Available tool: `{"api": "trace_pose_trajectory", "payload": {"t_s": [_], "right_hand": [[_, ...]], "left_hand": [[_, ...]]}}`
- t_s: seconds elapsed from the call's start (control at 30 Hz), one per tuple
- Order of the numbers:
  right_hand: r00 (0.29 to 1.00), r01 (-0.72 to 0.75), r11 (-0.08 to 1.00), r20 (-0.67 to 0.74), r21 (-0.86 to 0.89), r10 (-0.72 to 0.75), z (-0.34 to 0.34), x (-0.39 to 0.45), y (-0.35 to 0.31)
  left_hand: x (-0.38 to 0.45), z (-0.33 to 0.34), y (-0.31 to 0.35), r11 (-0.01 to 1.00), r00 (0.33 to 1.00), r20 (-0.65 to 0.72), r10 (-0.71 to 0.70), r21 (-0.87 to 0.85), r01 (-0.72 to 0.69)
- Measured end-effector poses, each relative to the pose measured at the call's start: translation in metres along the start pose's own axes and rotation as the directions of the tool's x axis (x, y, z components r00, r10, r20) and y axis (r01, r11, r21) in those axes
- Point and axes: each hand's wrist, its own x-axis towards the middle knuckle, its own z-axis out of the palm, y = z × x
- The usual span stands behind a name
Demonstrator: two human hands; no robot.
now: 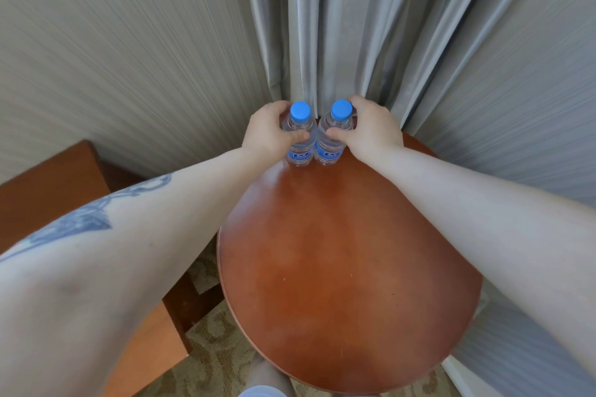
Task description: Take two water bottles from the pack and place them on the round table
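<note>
Two clear water bottles with blue caps and blue labels stand upright side by side, touching, at the far edge of the round brown wooden table. My left hand is wrapped around the left bottle, thumb across its front. My right hand grips the right bottle the same way. Both bottle bases rest on the tabletop. The pack is not in view.
Grey curtains hang right behind the bottles, with striped wall to the left. A brown wooden chair or cabinet stands at the left, close to the table. Patterned carpet shows below.
</note>
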Motion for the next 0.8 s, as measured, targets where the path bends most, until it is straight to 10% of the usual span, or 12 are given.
{"api": "trace_pose_trajectory", "payload": {"t_s": [0.8], "right_hand": [[0.995, -0.094, 0.994, 0.024, 0.052, 0.093, 0.01, -0.007, 0.007]], "left_hand": [[-0.011, 0.004, -0.011, 0.996, 0.994, 0.104, 0.036, 0.078, -0.045]]}}
